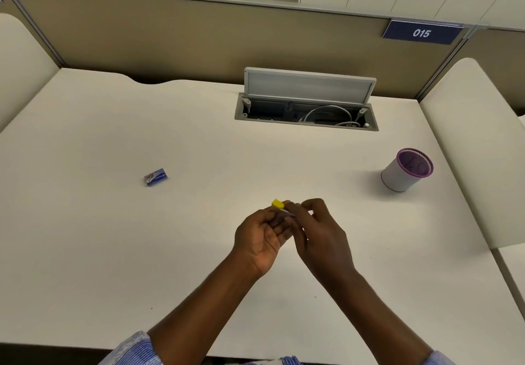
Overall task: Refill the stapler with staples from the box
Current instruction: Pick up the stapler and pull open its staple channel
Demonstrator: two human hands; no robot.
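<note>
A small yellow stapler (277, 203) is held above the middle of the white desk, only its far end showing past my fingers. My left hand (261, 236) cradles it from below, palm turned up. My right hand (315, 228) closes over it from the right, fingertips pinching its top. Most of the stapler is hidden between the two hands. The blue staple box (155, 177) lies shut on the desk far to the left, well apart from both hands.
A white pen cup with a purple mesh lining (406, 170) stands at the right. An open cable hatch (306, 111) with its lid raised sits at the back of the desk (113, 251). Beige partition panels close off the back and sides.
</note>
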